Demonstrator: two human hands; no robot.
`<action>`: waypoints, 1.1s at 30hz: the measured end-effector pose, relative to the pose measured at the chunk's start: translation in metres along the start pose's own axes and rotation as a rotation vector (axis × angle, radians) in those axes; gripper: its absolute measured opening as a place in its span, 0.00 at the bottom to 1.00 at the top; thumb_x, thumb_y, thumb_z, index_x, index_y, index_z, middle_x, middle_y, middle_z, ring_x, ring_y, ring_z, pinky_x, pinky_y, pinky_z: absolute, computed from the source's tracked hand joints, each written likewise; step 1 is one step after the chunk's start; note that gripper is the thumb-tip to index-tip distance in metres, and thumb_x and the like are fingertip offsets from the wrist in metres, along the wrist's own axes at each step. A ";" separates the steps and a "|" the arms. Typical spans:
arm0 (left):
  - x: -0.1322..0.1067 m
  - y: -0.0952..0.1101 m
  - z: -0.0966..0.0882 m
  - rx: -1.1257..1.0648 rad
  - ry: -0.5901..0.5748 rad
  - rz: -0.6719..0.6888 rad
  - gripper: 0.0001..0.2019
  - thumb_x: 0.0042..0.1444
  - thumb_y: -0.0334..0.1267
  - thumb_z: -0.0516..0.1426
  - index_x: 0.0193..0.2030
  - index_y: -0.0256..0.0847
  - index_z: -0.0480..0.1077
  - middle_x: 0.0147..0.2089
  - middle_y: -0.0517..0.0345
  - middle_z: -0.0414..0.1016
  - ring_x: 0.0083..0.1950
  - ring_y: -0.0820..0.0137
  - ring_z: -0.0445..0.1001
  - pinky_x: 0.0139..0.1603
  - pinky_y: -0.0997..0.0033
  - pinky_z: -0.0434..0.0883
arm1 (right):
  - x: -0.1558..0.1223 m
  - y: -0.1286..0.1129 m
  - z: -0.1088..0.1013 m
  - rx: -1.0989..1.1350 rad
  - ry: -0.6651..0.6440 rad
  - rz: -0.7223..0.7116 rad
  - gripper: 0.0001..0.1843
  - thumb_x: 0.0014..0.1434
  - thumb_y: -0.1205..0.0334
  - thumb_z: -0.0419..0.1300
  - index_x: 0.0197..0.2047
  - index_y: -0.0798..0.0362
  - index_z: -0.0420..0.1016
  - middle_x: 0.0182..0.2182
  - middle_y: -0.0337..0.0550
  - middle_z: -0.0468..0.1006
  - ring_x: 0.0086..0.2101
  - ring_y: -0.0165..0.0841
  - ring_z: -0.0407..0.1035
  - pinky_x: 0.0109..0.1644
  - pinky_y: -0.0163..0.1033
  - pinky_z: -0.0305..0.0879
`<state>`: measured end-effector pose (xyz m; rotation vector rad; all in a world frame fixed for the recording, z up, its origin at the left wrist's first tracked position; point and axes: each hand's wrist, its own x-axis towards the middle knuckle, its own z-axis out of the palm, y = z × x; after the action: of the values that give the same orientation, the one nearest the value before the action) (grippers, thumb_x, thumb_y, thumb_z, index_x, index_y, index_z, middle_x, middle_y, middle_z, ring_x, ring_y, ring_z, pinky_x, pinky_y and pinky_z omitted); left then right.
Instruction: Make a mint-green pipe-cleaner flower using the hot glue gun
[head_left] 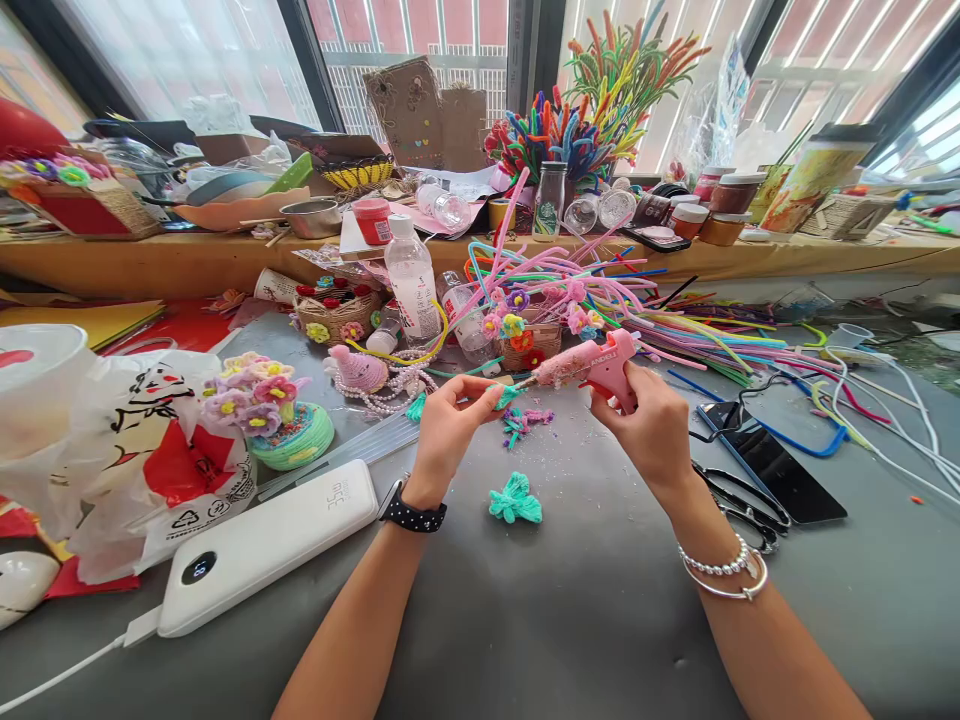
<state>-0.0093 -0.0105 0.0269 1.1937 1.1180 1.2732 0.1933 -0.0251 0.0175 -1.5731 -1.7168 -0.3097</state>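
My right hand (pixel 651 425) is closed around the handle of a pink glue gun (pixel 581 364), whose nozzle points left. My left hand (pixel 450 425) pinches a small teal pipe-cleaner piece (pixel 508 396) right at the nozzle tip. A finished teal pipe-cleaner bow (pixel 515 500) lies on the grey table (pixel 570 620) below my hands. Small teal and purple scraps (pixel 525 420) lie between my hands.
A white power bank (pixel 262 545) lies at left with clear glue sticks (pixel 352 452) beside it. Scissors (pixel 739 500) and a black phone (pixel 776 465) lie at right. Pipe cleaners (pixel 675 330), flower baskets (pixel 337 310), bottles (pixel 412 285) and a plastic bag (pixel 142 450) crowd the back and left.
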 end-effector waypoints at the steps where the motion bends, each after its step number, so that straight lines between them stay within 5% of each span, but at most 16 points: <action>1: 0.000 0.000 0.000 -0.002 0.000 0.001 0.13 0.40 0.42 0.62 0.29 0.34 0.71 0.32 0.56 0.73 0.33 0.72 0.72 0.39 0.67 0.73 | 0.000 0.000 0.000 -0.001 0.000 -0.003 0.04 0.51 0.61 0.53 0.28 0.53 0.63 0.22 0.38 0.66 0.23 0.31 0.59 0.28 0.35 0.55; 33: 0.001 -0.003 -0.001 -0.004 0.002 0.027 0.13 0.42 0.43 0.61 0.32 0.36 0.71 0.32 0.58 0.72 0.35 0.72 0.72 0.40 0.68 0.73 | 0.001 0.000 -0.002 -0.047 0.008 0.024 0.06 0.50 0.65 0.53 0.34 0.55 0.67 0.23 0.40 0.67 0.24 0.33 0.60 0.28 0.36 0.55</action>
<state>-0.0101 -0.0089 0.0236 1.2087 1.1040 1.2971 0.1941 -0.0257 0.0192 -1.6226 -1.6947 -0.3460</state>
